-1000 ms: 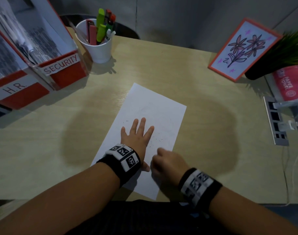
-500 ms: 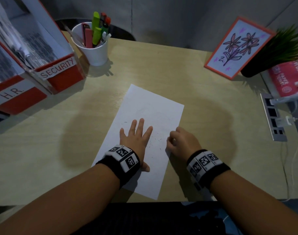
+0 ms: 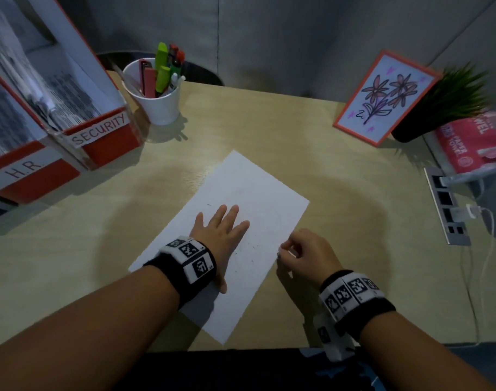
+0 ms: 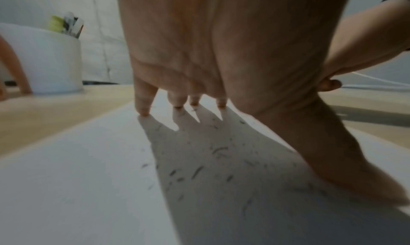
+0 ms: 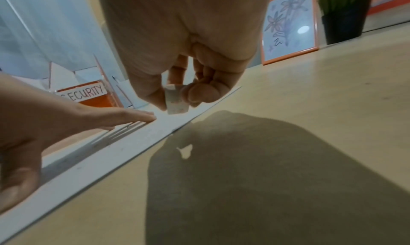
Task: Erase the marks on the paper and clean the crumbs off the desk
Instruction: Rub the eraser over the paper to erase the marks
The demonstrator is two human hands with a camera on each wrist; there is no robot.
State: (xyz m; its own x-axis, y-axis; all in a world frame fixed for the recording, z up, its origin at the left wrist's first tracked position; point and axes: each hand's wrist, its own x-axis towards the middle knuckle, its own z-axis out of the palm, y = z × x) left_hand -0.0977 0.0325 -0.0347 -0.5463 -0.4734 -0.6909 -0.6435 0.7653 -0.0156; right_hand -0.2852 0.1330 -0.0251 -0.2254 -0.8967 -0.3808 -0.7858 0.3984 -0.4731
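A white sheet of paper (image 3: 252, 190) lies slanted on the wooden desk (image 3: 340, 153). My left hand (image 3: 221, 230) rests flat on it with straight fingers (image 4: 142, 108) spread. Dark eraser crumbs (image 4: 197, 171) are scattered over the paper under and beside that palm. My right hand (image 3: 300, 252) hovers at the paper's right edge, off the sheet, and pinches a small white eraser (image 5: 176, 99) between thumb and fingertips. The eraser is a little above the desk. Faint pencil traces are barely visible on the sheet.
A white cup of pens (image 3: 156, 91) stands at the back left beside red file boxes (image 3: 103, 136). A framed flower picture (image 3: 385, 97), a potted plant (image 3: 450, 100) and a paper towel pack (image 3: 472, 145) stand at the back right. A power strip (image 3: 447, 207) with cable lies right.
My right hand has moved from the paper's near part out to its right edge and lifted slightly. My left hand has stayed flat on the sheet.
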